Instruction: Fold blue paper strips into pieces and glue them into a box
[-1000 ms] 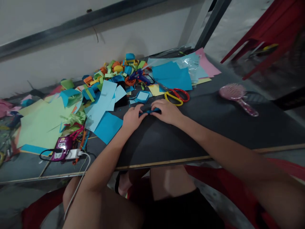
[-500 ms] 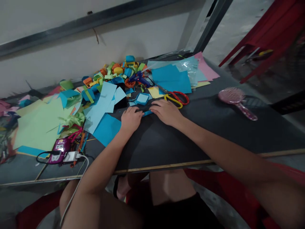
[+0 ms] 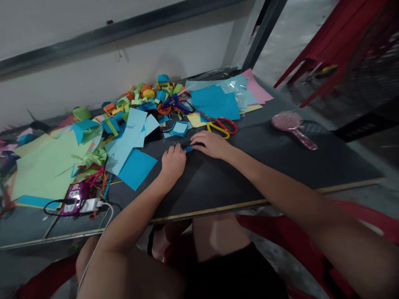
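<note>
A narrow strip of blue paper [image 3: 188,148] lies low over the dark table between my hands. My left hand [image 3: 174,160] has its fingers closed at the strip's left end. At the other end, my right hand [image 3: 208,143] pinches the paper, its fingertips bent down to the table. Much of the strip is hidden under my fingers. Just behind them sits a small blue paper box [image 3: 180,128] with a pale inside. Scissors with red and yellow handles [image 3: 222,127] lie right behind my right hand.
A heap of coloured paper pieces [image 3: 149,93] and a blue glue gun [image 3: 176,103] lie at the back. Blue sheets [image 3: 137,168] are to the left, near a purple power box [image 3: 76,197] with cables. A pink hairbrush [image 3: 294,126] rests at the right.
The whole view has shifted a little, so the table's things sit further left. My hands stay at the blue strip, with the fingers of my left hand more curled.
</note>
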A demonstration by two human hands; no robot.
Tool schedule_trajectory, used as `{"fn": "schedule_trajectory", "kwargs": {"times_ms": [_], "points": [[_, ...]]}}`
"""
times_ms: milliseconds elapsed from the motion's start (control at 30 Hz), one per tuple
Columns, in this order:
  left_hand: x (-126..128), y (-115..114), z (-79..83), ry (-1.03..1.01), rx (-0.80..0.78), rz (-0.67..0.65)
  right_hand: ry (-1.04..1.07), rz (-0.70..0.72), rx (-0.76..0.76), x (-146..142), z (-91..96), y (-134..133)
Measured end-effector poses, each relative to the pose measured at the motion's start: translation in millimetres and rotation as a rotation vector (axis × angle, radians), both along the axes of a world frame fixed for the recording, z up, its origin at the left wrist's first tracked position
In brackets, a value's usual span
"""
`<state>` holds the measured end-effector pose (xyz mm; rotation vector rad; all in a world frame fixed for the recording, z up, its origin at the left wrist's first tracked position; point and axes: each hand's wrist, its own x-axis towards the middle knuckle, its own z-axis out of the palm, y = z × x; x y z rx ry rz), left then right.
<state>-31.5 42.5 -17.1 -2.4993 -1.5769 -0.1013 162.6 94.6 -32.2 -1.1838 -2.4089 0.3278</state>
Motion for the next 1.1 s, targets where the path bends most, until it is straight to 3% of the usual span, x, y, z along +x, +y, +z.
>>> {"fn": "schedule_trajectory", "kwargs": {"times_ms": [333,600,800,933,1100], "points": [[-2.6,-0.1,5.4,-0.108,-0.047,0.024,0.130,0.115,-0.008,6.0,-2.0,7.6],[-4.2,-0.7,12.0,-0.151,-0.033,0.003,0.076,0.172,-0.051,11.9,1.6,1.9],[-6.3,4.7,10.4,-0.216,-0.173,-0.019,0.043,0.227,-0.109,14.6,7.1,1.3],[-10.7,9.9,4.3,-0.281,-0.086,-0.086,0.093,0.240,-0.131,8.5,9.7,-6.4],[-14.0,14.2,8.1,-0.371,-0.032,-0.097,0.154,0.203,-0.031,1.9,4.5,-10.0]]}}
